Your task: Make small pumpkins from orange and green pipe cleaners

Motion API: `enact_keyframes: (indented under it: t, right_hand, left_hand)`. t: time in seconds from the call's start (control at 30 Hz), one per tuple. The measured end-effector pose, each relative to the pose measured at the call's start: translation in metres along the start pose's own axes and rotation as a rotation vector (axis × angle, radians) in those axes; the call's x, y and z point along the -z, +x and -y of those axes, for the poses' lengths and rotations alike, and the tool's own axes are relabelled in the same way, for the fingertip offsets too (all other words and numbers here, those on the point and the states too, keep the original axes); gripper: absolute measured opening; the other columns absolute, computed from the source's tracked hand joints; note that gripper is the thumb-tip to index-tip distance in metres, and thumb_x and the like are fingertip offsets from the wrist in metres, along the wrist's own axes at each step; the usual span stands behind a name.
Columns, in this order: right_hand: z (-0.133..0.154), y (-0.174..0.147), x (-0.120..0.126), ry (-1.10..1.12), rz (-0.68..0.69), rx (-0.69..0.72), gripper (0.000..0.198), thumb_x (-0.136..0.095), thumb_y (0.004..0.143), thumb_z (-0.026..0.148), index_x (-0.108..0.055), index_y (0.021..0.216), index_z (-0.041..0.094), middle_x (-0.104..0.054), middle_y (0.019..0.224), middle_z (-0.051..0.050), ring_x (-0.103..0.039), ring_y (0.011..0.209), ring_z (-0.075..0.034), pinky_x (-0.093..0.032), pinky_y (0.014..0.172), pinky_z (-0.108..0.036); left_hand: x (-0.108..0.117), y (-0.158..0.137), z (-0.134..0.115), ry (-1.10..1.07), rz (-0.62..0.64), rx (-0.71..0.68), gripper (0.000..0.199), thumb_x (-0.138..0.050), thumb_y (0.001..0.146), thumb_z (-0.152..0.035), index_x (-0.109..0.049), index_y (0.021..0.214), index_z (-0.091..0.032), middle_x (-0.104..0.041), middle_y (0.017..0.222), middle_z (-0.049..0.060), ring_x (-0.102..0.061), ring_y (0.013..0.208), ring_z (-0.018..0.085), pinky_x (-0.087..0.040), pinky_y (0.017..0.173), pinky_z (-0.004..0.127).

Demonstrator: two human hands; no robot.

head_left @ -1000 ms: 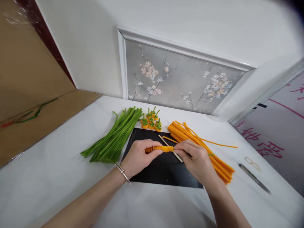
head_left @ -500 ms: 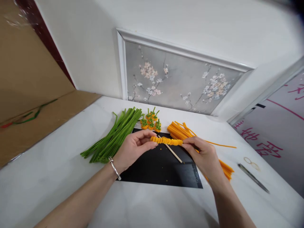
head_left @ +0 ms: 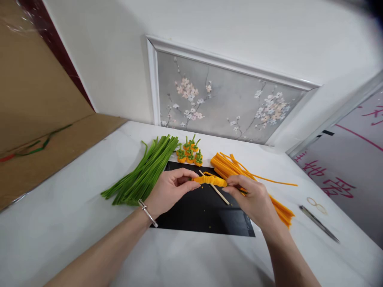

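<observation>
Between my two hands is a coiled orange pipe cleaner [head_left: 210, 181], held level above a black mat [head_left: 191, 215]. My left hand [head_left: 175, 184], with a silver bangle on the wrist, pinches its left end. The fingers of my right hand [head_left: 248, 195] close on its right end. Under the coil a thin wooden stick [head_left: 220, 194] lies slantwise on the mat. Beyond the mat stand several small orange and green pipe-cleaner ornaments [head_left: 190, 153] with green stalks on top.
To the left lies a bundle of green pipe cleaners [head_left: 143, 171]. A bundle of orange pipe cleaners [head_left: 229, 165] runs behind and beneath my right hand. Farther right are small scissors or snips [head_left: 319, 224] and pale rings [head_left: 317, 205]. A framed flower panel [head_left: 221, 95] backs the white table [head_left: 89, 235].
My hands have come slightly closer together, and the coil between them looks shorter and now bows upward a little. My right hand has shifted left and down.
</observation>
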State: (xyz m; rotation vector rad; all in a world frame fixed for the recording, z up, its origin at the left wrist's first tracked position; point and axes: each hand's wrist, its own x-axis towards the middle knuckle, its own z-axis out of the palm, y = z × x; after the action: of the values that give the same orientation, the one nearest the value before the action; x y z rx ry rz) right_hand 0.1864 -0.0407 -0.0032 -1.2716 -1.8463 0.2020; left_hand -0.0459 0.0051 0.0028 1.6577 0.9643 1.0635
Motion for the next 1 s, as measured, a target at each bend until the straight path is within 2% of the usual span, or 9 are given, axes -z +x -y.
enact_keyframes:
  t: [0.2,0.37,0.6,0.9,1.0]
  right_hand:
    - [-0.001,-0.001,0.000,-0.065,0.113,-0.092,0.042,-0.064,0.083,0.037,-0.059,0.122,0.024,-0.070,0.089,-0.002,-0.066,0.071,-0.018,-0.054,0.066,-0.030]
    - [0.003,-0.002,-0.007,-0.104,0.176,-0.074,0.023,-0.058,0.089,0.034,-0.069,0.105,0.023,-0.072,0.095,-0.004,-0.068,0.080,-0.019,-0.053,0.074,-0.030]
    - [0.010,-0.002,-0.013,-0.158,0.199,0.003,0.018,-0.056,0.091,0.032,-0.068,0.102,0.025,-0.072,0.094,-0.002,-0.069,0.079,-0.017,-0.052,0.073,-0.027]
    - [0.012,-0.003,-0.018,-0.203,0.223,0.030,0.018,-0.056,0.092,0.030,-0.066,0.106,0.023,-0.073,0.097,-0.004,-0.070,0.082,-0.019,-0.054,0.077,-0.028]
    - [0.012,-0.004,-0.018,-0.268,0.202,0.045,0.029,-0.059,0.090,0.031,-0.061,0.118,0.024,-0.071,0.109,-0.004,-0.069,0.092,-0.021,-0.054,0.082,-0.031]
  left_hand:
    - [0.004,0.003,0.008,0.223,-0.011,-0.183,0.010,-0.065,0.078,-0.015,-0.070,0.085,-0.018,-0.070,0.086,0.000,-0.062,0.077,0.013,-0.048,0.072,0.022]
    - [0.000,-0.001,0.009,0.302,0.068,-0.212,0.012,-0.062,0.079,-0.013,-0.070,0.084,-0.019,-0.070,0.086,0.000,-0.063,0.076,0.012,-0.047,0.067,0.021]
    - [-0.003,-0.001,0.004,0.279,0.081,-0.160,0.010,-0.062,0.080,-0.017,-0.071,0.084,-0.019,-0.071,0.086,0.001,-0.063,0.075,0.014,-0.048,0.068,0.022]
    - [-0.008,-0.003,0.005,0.306,0.125,-0.143,0.011,-0.062,0.079,-0.016,-0.072,0.083,-0.019,-0.072,0.086,0.000,-0.064,0.075,0.014,-0.047,0.066,0.021]
    - [-0.006,-0.003,0.007,0.319,0.087,-0.130,0.012,-0.064,0.079,-0.019,-0.071,0.089,-0.021,-0.073,0.087,0.000,-0.065,0.075,0.014,-0.049,0.067,0.021]
